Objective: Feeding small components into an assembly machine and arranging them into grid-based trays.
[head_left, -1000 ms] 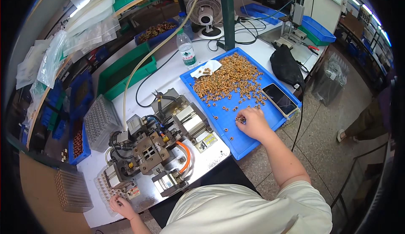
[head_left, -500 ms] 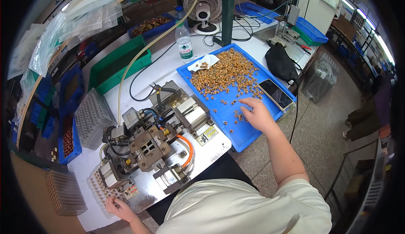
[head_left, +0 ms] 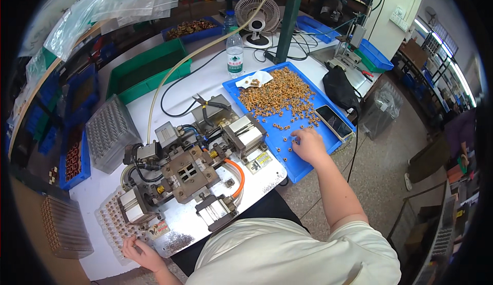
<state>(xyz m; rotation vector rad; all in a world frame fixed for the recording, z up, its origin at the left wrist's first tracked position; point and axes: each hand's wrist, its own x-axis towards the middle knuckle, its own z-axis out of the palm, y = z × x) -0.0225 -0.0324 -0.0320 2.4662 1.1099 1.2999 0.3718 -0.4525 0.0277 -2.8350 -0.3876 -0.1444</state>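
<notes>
The metal machine [head_left: 181,189] and parts tray [head_left: 296,167] show a workshop.

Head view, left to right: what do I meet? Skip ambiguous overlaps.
Lower-left clear tray stack → left hand → pliers → white fan → right hand → grey bin.

White table [head_left: 208,83], metal machine [head_left: 175,171], blue tray [head_left: 295,167], clear tray [head_left: 109,213], green bin [head_left: 134,94], bottle [head_left: 234,51], fan [head_left: 257,24]

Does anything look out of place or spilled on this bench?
The smartphone looks out of place: it lies in the blue tray beside loose ring-shaped parts. Pliers perched on the machine also look stray. Dark specks mar the front edge of the metal plate; dirt or wear, I can't tell. No obvious spill.
</notes>
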